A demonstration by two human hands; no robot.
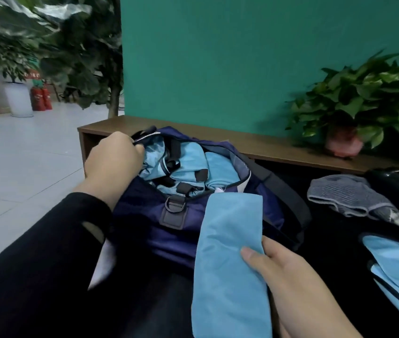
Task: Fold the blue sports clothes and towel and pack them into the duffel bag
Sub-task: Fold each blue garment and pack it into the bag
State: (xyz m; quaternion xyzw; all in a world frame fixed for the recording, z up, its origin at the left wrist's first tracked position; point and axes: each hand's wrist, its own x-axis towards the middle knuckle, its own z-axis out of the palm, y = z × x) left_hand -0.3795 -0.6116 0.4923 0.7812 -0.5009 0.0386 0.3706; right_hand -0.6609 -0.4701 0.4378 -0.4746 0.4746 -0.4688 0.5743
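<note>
Bag mouth held open but already part filled

The left hand point(114, 158) grips the far-left rim of the bag point(144, 215), and blue clothes point(188, 164) with black straps fill most of the opening. The folded towel point(227, 259), held by the right hand point(288, 276), lies over the near rim and covers the approach from the front. To the right, a grey cloth point(344, 193) and a blue garment point(398, 267) lie on the dark surface.

One head-worn view looks forward and down, close over the duffel bag point(193, 215) toward the green wall point(218, 57).
</note>
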